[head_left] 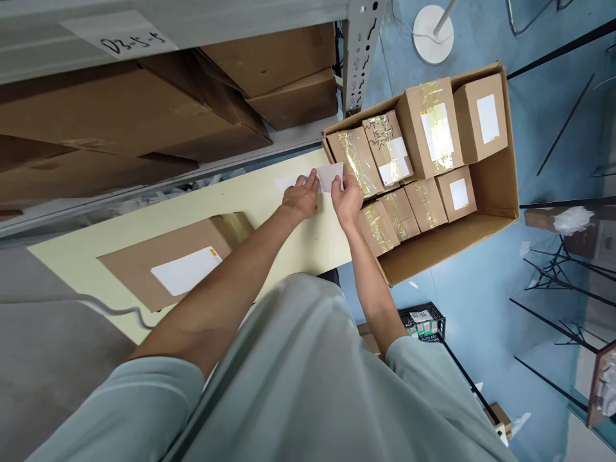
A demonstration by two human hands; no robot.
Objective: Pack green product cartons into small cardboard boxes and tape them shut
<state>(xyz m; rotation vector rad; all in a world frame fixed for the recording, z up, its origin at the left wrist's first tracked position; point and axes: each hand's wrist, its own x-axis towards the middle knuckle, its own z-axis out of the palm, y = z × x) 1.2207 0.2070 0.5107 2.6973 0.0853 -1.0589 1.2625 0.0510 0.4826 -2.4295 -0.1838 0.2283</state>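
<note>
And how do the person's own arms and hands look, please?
The left hand and right hand are bare, with no gloves or wristwatch visible. Plain, pale grey-green short sleeves, matching the shirt, leave both forearms uncovered.

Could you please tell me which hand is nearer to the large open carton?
Right. The right hand is at the edge of the open carton, pinching a paper slip; the left hand is farther away, over the table.

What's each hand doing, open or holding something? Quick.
Left hand: open, palm down against the thin white paper.
Right hand: closed, holding the paper near its edge.
</note>
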